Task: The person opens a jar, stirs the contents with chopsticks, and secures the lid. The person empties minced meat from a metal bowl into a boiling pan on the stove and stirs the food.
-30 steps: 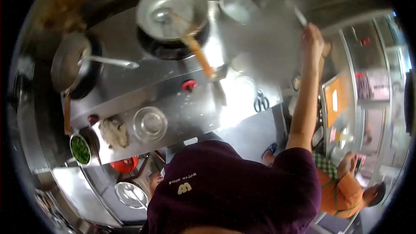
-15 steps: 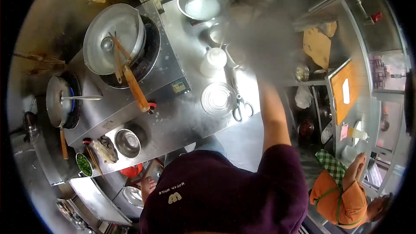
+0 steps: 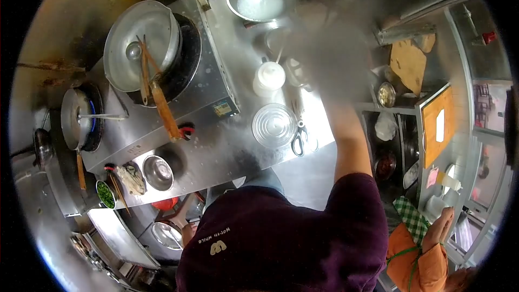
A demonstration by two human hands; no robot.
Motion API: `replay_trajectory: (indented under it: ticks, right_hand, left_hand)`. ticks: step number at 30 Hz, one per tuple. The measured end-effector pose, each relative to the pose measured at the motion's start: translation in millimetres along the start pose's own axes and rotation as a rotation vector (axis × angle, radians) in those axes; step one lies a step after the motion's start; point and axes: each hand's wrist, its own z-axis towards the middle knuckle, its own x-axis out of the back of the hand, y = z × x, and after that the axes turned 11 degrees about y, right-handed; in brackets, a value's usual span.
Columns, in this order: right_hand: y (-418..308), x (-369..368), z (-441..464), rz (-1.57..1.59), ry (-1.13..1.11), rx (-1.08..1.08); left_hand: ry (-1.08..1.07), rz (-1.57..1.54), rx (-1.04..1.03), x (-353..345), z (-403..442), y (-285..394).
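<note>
My right forearm (image 3: 350, 148) reaches forward over the counter. A grey blurred patch covers the hand, so its fingers and anything in them are hidden. Nearest to it are a white squeeze bottle (image 3: 269, 77), a clear round container (image 3: 274, 125) and scissors (image 3: 298, 143). Low on the left, part of my left hand (image 3: 188, 233) shows beside my purple shirt. Close to that hand are a brown object (image 3: 180, 217) of unclear kind and a metal bowl (image 3: 165, 236). Its fingers are mostly hidden.
A large wok (image 3: 120, 70) with a ladle sits on the stove; a smaller pan (image 3: 73, 124) stands over a blue flame. Chopped greens (image 3: 106, 194), a cloth (image 3: 131, 179) and a steel bowl (image 3: 158, 173) line the counter edge. A co-worker in orange (image 3: 419, 265) stands at right.
My left hand shows less than before, and the brown object beside it shows more. The co-worker appears lower in view. My right arm remains extended, with its hand still obscured.
</note>
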Motion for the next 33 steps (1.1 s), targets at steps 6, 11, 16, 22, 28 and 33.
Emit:
replay_trajectory:
  ticks: [6,11,16,22,28,33]
  right_hand:
    - [19,15,-1,0.486,0.089,-0.236]
    - [35,36,-9,1.025,0.073,-0.695]
    - [30,72,-16,1.194,0.110,-0.838]
    - [-39,145,18,1.237,0.251,-0.722]
    - [-234,180,72,1.365,0.073,-0.235]
    - [-451,137,65,1.421,0.077,0.045]
  left_hand:
    - [-0.011,-0.288,0.359,-4,5,18]
    - [-0.036,-0.320,0.383,-9,12,24]
    - [-0.060,-0.395,0.401,-15,25,18]
    - [-0.270,-0.787,0.418,-18,54,-21]
    - [-0.068,-0.586,0.380,-19,36,24]
    - [-0.125,-0.738,0.417,-15,62,-31]
